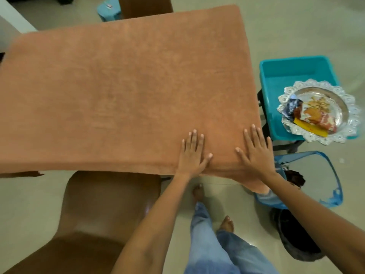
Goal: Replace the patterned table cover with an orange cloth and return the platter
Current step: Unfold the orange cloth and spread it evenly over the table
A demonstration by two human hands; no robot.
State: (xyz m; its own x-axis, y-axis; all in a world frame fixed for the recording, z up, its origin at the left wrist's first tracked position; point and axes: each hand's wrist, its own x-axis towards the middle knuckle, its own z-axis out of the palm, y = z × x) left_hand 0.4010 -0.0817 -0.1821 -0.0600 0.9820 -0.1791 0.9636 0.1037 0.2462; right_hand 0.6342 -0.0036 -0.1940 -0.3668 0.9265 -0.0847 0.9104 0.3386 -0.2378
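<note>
An orange cloth (122, 91) covers the whole table top and hangs over its edges. My left hand (192, 153) lies flat on it near the front right corner, fingers straight. My right hand (256, 153) presses flat on that same corner, fingers spread. A silver platter (343, 107) with a scalloped rim holds snack packets and rests on the near rim of a teal plastic tub (284, 76) to the right of the table. The patterned cover is not identifiable in this view.
A brown chair (94, 218) stands at the table's front edge, left of my legs. Another chair back (146, 4) shows at the far side, beside a small blue stool (108, 8). A blue basket (325, 175) and dark bags sit on the floor at right.
</note>
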